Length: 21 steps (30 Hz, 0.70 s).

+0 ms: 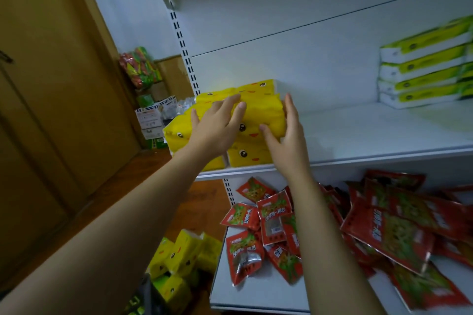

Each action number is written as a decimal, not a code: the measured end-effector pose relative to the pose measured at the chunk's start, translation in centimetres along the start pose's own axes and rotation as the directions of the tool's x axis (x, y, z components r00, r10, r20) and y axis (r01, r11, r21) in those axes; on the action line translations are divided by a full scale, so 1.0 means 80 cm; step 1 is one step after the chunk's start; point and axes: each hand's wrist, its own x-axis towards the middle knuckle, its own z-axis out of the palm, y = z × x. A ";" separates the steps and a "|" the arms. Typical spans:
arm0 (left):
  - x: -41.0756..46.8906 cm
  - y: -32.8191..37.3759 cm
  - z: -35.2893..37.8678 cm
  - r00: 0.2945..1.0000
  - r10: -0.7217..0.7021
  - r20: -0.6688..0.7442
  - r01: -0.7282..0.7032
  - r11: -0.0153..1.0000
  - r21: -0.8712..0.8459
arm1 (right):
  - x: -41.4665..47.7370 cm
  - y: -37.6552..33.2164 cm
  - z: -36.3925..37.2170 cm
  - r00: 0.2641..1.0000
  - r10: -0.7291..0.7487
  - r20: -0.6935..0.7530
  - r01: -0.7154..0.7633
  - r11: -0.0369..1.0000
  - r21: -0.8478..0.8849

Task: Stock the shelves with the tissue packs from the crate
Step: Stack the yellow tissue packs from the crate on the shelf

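Several yellow tissue packs with cartoon faces are stacked at the left end of the white shelf [371,133]. My left hand [217,128] lies flat on the front of the stack with fingers spread. My right hand [286,135] presses against the right side of the top yellow pack [261,112]. Both hands together hold that top pack against the pile. More yellow tissue packs [179,258] lie in a crate low on the left, whose rim is barely visible.
Green and white tissue packs [422,69] are stacked at the shelf's right end. Red snack bags [384,233] are strewn on the lower shelf. A wooden door [51,110] stands to the left, with boxes and bags [151,115] behind.
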 end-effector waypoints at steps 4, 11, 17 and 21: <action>0.001 -0.014 -0.004 1.000 0.014 0.000 -0.013 0.986 0.165 | -0.002 0.002 0.005 0.998 0.044 -0.052 -0.045 0.998 -0.032; 0.002 -0.033 -0.001 0.995 0.081 -0.051 -0.067 0.969 0.238 | -0.002 0.002 0.008 0.976 0.143 -0.163 -0.154 0.986 -0.057; 0.012 -0.043 -0.003 0.997 0.071 0.014 -0.073 0.963 0.260 | -0.004 0.011 0.011 0.983 0.154 -0.103 -0.153 0.988 0.010; 0.012 -0.048 0.001 0.999 0.034 0.027 -0.038 0.987 0.158 | -0.005 0.007 0.006 0.993 0.018 -0.120 -0.022 0.999 -0.031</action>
